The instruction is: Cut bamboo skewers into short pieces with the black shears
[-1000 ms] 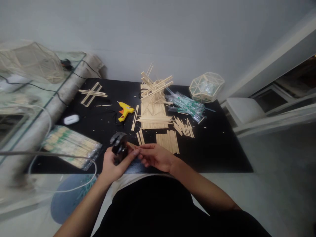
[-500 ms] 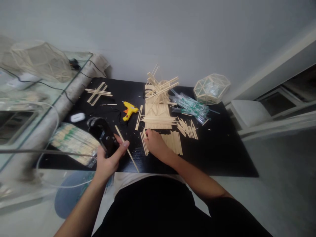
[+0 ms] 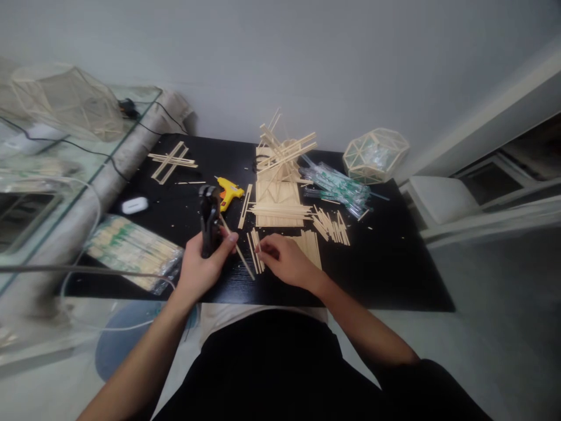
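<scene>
My left hand [image 3: 204,263] is closed round a black hand tool [image 3: 209,219] with a curved jaw. Between its thumb and fingers it also grips a wooden chopstick [image 3: 242,257], which slants down to the right over the table. My right hand [image 3: 287,257] is low over the table, thumb and fingertips pinched on a short wooden stick [image 3: 258,247] at the small row of cut sticks [image 3: 254,254]. Partly behind this hand lies a wider row of sticks [image 3: 311,242]. A windmill-like stick model [image 3: 280,190] with crossed blades stands on a slatted base beyond.
A yellow glue gun [image 3: 230,193] lies just beyond the tool. Wrapped chopsticks [image 3: 135,248] are at left, with a white case [image 3: 135,205] above them. A crossed stick frame [image 3: 173,162], plastic wrappers [image 3: 339,184], loose cut pieces [image 3: 332,226] and a faceted stick basket [image 3: 376,155] surround the model.
My hands were together at the chopstick, then parted. My right hand went to the small stick row and is now pinched there. The tool swung left, then came back upright toward the glue gun.
</scene>
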Demonstrator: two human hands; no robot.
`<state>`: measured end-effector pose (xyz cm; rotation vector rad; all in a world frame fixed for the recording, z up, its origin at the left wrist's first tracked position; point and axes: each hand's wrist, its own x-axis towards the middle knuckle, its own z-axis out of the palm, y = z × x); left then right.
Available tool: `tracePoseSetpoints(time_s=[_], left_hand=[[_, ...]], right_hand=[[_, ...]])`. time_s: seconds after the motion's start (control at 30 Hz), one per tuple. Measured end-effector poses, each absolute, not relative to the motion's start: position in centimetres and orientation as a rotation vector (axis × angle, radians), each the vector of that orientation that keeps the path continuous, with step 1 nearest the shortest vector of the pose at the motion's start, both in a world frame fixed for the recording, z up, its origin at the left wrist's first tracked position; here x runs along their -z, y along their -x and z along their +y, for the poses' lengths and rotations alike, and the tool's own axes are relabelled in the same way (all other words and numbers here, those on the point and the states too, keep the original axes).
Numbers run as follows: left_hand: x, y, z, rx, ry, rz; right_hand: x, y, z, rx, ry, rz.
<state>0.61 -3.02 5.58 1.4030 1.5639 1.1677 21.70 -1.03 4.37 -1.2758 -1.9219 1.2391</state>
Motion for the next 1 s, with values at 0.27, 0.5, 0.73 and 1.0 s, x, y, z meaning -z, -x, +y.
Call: tracePoseSetpoints(time_s=[0.27, 0.5, 0.73, 1.0], left_hand=[[-6.3, -4.3, -0.8, -0.900, -1.927, 1.455], [-6.3, -5.9, 0.0, -0.872, -2.023, 1.277], [-5.5, -5.8, 0.2, -0.930, -1.948, 1.306], [-3.9, -5.6, 0.1, -0.997, -1.832, 1.322]], right_hand=[[-2.9, -24.5, -1.9, -1.320, 1.141, -1.828], [-2.1, -25.6, -0.3, -1.150, 1.160, -1.791], [-1.2, -25.3, 0.4, -1.012, 1.101, -1.886], [0.0, -25.1, 0.3, -0.921, 1.108, -1.946]])
